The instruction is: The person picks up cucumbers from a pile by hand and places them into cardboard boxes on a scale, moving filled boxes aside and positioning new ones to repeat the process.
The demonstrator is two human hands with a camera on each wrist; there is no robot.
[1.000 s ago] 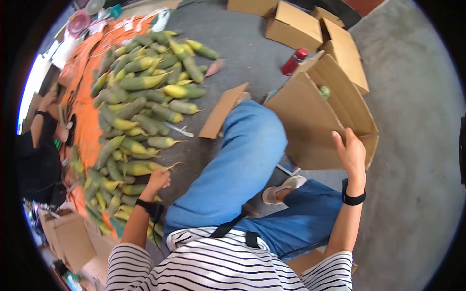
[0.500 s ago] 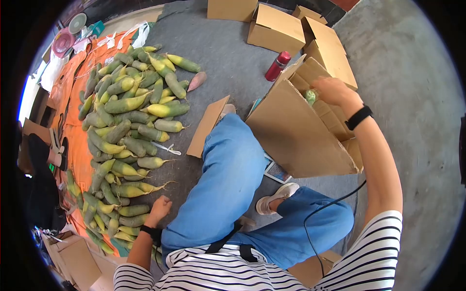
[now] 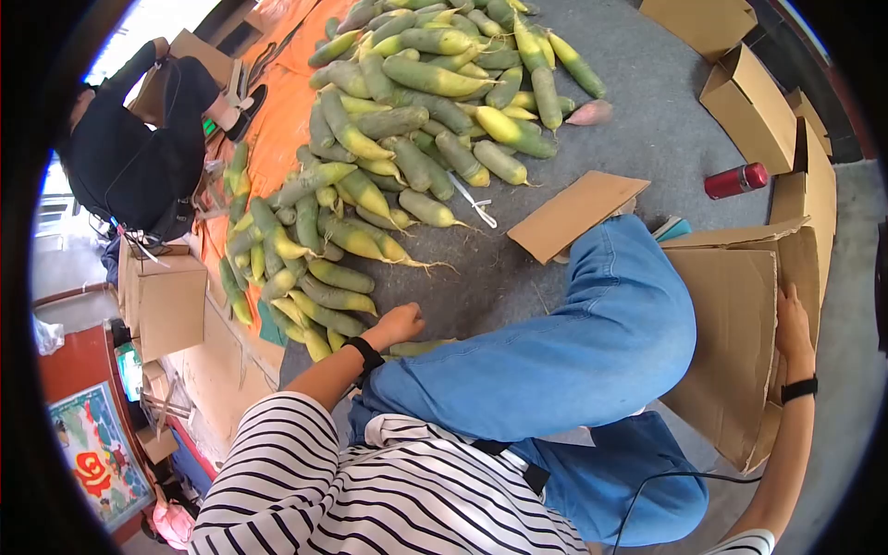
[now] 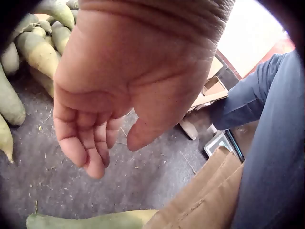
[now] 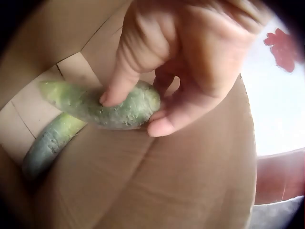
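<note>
Inside the open cardboard box (image 3: 717,324), my right hand (image 3: 793,324) is partly hidden by the box wall. The right wrist view shows its thumb and fingers gripping the thick end of a green radish (image 5: 83,102). Below that one, a second green radish (image 5: 50,143) lies at the bottom of the box. My left hand (image 3: 400,323), fingers loosely curled and holding nothing, hangs over the floor by the near end of a large pile of green radishes (image 3: 435,79). Under it in the left wrist view lies a single radish (image 4: 90,220) beside a cardboard edge (image 4: 205,195).
A loose cardboard flap (image 3: 578,215) stands by my knee. Beyond the box are a red flask (image 3: 735,181) and more cardboard boxes (image 3: 754,106). A pinkish radish (image 3: 590,113) lies at the pile's edge. Another person (image 3: 139,153) sits beside the orange sheet (image 3: 291,74).
My right hand went from the box's rim into its inside and now grips a radish there. The left hand stays near the pile, empty. The head view has swung left.
</note>
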